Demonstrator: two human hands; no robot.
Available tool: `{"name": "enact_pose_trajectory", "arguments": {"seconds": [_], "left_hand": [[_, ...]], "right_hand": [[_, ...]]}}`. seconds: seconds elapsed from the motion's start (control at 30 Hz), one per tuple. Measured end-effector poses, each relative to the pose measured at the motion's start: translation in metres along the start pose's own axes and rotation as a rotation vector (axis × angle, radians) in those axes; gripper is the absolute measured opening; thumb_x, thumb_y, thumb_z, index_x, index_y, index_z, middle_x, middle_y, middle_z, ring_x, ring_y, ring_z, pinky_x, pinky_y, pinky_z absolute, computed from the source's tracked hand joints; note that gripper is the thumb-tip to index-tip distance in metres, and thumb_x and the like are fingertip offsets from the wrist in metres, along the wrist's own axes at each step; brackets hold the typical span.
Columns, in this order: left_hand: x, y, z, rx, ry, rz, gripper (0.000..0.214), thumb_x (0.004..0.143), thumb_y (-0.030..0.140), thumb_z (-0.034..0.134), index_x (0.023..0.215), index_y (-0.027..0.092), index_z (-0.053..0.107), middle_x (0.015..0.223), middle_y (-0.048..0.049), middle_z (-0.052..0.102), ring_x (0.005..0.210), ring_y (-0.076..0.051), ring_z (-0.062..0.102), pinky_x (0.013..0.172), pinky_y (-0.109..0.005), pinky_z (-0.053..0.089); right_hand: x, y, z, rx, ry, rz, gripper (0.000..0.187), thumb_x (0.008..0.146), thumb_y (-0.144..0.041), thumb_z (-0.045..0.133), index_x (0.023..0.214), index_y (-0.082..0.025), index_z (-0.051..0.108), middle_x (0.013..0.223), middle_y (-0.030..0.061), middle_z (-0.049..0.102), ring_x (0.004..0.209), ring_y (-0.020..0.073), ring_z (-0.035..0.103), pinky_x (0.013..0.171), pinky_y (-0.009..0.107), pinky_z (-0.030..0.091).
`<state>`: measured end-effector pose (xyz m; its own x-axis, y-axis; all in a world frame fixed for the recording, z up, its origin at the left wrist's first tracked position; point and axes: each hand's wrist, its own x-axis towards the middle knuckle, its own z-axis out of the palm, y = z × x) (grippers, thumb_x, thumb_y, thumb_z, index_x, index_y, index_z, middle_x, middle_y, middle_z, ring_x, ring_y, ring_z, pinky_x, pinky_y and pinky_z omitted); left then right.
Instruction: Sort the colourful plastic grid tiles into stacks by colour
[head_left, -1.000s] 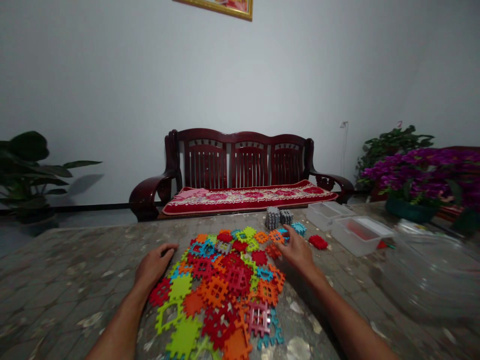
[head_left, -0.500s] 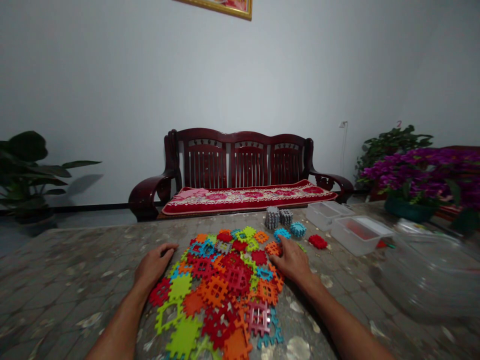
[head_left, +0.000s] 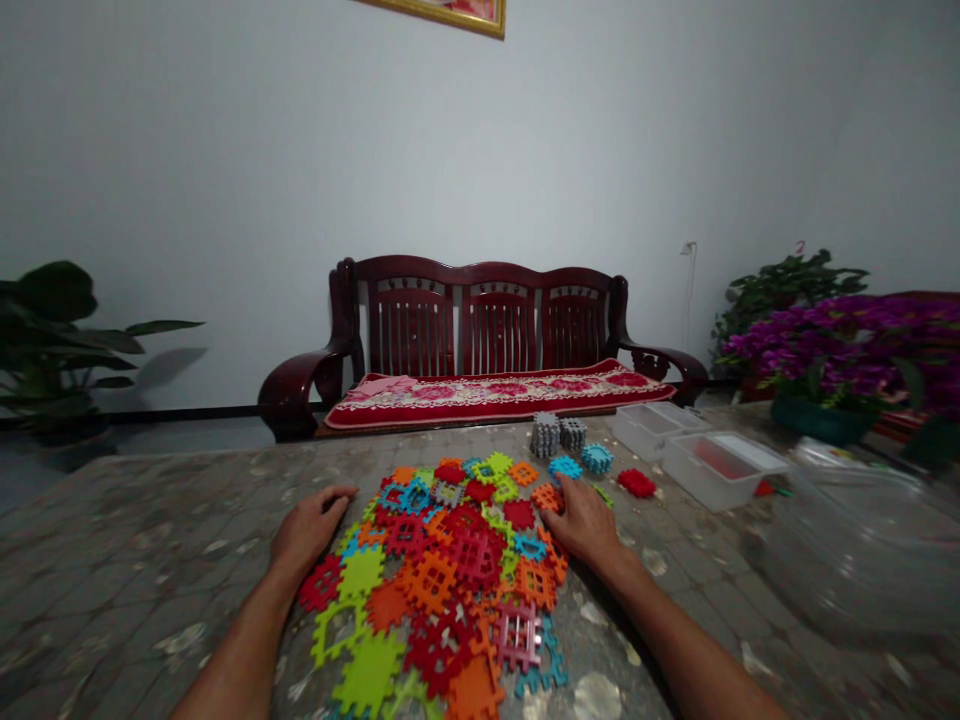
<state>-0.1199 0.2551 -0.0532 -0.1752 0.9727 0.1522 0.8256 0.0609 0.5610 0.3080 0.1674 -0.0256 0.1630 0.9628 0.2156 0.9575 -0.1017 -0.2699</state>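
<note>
Tiles (head_left: 442,572): flat, notched, red, orange, green, blue; one heap, short of table's (head_left: 187,530) far edge. Grey stacks (head_left: 545,434): two, near that edge. Left hand (head_left: 307,530): loosely unclenched. Right hand (head_left: 589,520): grip indeterminable.

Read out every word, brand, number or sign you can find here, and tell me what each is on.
None can be read.
Toy pieces, plastic box: no lettering visible.
Pinkish shape above the plant: too small to tell if it is a number.
</note>
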Motion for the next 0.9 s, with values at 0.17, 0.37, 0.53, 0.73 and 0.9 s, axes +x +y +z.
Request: {"name": "enact_pose_trajectory", "arguments": {"seconds": [0.17, 0.37, 0.53, 0.73, 0.9], "left_hand": [[0.000, -0.004, 0.002, -0.011, 0.026, 0.016, 0.035, 0.085, 0.041, 0.051, 0.104, 0.028, 0.078, 0.112, -0.0019, 0.079, 0.102, -0.024, 0.072, 0.087, -0.029, 0.054], [-0.001, -0.002, 0.001, -0.029, 0.049, 0.025, 0.033, 0.083, 0.039, 0.053, 0.101, 0.028, 0.079, 0.108, -0.0019, 0.080, 0.098, -0.024, 0.073, 0.082, -0.029, 0.055], [-0.001, 0.001, 0.000, -0.019, 0.029, 0.018, 0.035, 0.086, 0.039, 0.050, 0.105, 0.027, 0.078, 0.112, -0.0033, 0.079, 0.101, -0.024, 0.073, 0.087, -0.030, 0.054], [-0.004, 0.003, 0.000, -0.007, 0.032, 0.018, 0.036, 0.087, 0.038, 0.049, 0.106, 0.027, 0.077, 0.110, -0.0031, 0.080, 0.103, -0.023, 0.072, 0.087, -0.029, 0.053], [-0.006, 0.005, -0.001, -0.017, 0.034, 0.010, 0.035, 0.086, 0.038, 0.050, 0.105, 0.027, 0.077, 0.111, -0.0028, 0.080, 0.104, -0.024, 0.072, 0.088, -0.030, 0.054]], "right_hand": [[-0.001, -0.001, -0.002, 0.014, -0.001, 0.000, 0.060, 0.085, -0.035, 0.059, 0.141, -0.014, 0.054, 0.120, 0.0140, 0.069, 0.109, 0.0282, 0.063, 0.091, 0.034, 0.044], [-0.002, 0.001, -0.007, 0.016, 0.069, -0.097, 0.045, 0.090, -0.036, 0.056, 0.131, -0.019, 0.064, 0.129, 0.0135, 0.066, 0.115, 0.0286, 0.057, 0.100, 0.038, 0.041], [0.012, -0.006, -0.009, 0.054, 0.034, -0.302, 0.041, 0.098, -0.029, 0.044, 0.133, -0.025, 0.064, 0.141, 0.0050, 0.062, 0.131, 0.0261, 0.047, 0.112, 0.041, 0.032], [0.035, -0.019, -0.002, -0.016, -0.085, -0.449, 0.039, 0.103, -0.033, 0.038, 0.129, -0.028, 0.067, 0.140, 0.0030, 0.064, 0.140, 0.0264, 0.040, 0.117, 0.049, 0.021], [0.031, -0.025, 0.000, -0.096, -0.091, -0.380, 0.036, 0.102, -0.032, 0.040, 0.118, -0.023, 0.071, 0.125, 0.0102, 0.070, 0.126, 0.0276, 0.052, 0.112, 0.047, 0.030]]}}
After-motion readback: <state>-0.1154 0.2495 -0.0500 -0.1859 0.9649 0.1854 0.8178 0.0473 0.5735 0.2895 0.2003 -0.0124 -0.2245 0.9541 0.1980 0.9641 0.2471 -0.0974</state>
